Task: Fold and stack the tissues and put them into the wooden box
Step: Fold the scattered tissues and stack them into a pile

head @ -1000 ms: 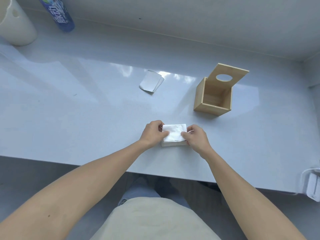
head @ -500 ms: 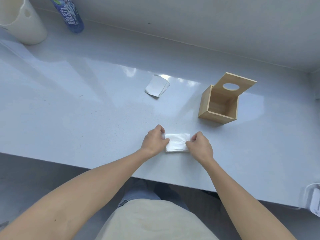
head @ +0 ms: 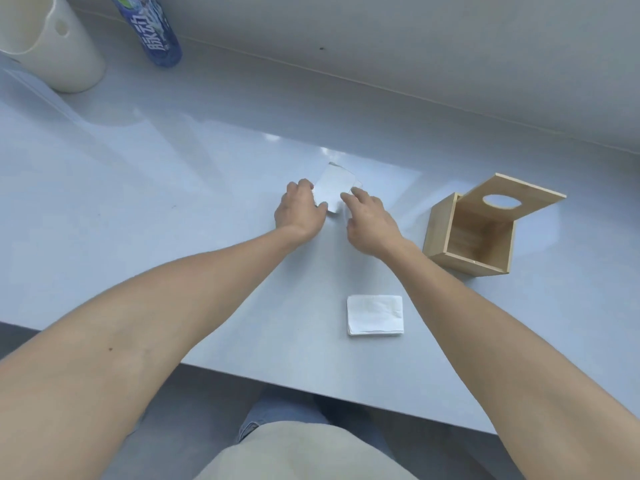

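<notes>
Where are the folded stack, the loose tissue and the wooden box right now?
folded stack [head: 375,314], head view, middle of its top sheet.
loose tissue [head: 334,190], head view, bare centre between the hands.
wooden box [head: 437,227], head view, its left outer wall.

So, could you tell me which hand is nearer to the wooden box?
Right. The right hand is just to the left of the wooden box, with bare table between them. The left hand is farther left, on the other side of the tissue both hands are reaching for.
</notes>
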